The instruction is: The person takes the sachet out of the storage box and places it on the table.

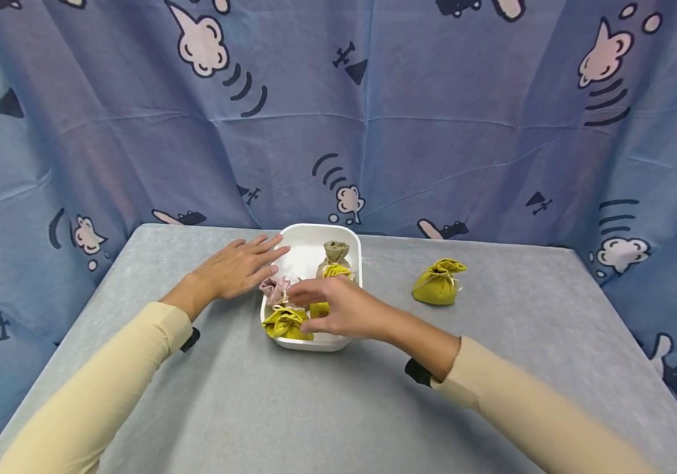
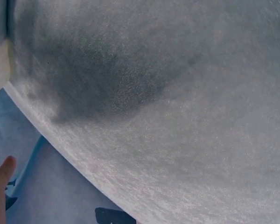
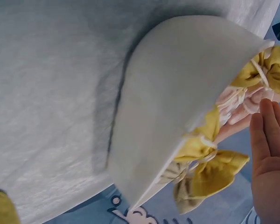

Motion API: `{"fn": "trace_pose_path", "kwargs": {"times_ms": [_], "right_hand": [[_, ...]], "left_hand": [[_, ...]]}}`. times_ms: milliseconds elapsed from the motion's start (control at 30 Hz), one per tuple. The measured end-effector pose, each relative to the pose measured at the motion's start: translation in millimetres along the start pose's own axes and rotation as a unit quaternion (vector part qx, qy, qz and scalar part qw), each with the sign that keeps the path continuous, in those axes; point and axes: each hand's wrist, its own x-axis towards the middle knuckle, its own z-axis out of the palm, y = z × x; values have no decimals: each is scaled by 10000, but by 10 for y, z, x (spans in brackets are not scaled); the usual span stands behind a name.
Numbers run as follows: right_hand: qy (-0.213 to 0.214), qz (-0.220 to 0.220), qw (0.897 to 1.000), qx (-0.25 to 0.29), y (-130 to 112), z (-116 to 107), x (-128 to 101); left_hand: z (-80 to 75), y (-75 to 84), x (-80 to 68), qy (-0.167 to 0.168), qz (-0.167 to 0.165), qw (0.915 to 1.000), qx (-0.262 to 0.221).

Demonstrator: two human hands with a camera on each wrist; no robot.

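Observation:
A white plastic tray (image 1: 305, 245) holds several small drawstring pouches. Among them are a pink pouch (image 1: 275, 289), a yellow pouch (image 1: 287, 324) at the near left corner and a khaki pouch (image 1: 335, 252) farther back, with another yellow pouch (image 1: 337, 270) before it. My left hand (image 1: 239, 270) is at the tray's left side, fingers stretched over the rim. Over the tray hovers my right hand (image 1: 341, 308), hiding part of the contents. Its fingers look straight in the right wrist view, with nothing gripped.
A single yellow pouch (image 1: 436, 284) stands on the grey cloth-covered table (image 1: 314, 408), right of the tray. A blue patterned curtain (image 1: 433, 118) hangs behind the table and along its sides.

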Motion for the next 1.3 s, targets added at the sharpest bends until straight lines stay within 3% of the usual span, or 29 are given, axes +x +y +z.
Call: {"fn": "trace_pose_path", "kwargs": {"times_ms": [700, 1300], "right_hand": [[-340, -306, 9917, -1201, -24, 132, 182], [-338, -546, 9837, -1680, -1, 226, 272]], "left_hand": [[3, -11, 6, 34, 19, 10000, -50], [6, -13, -17, 65, 30, 10000, -64]]}}
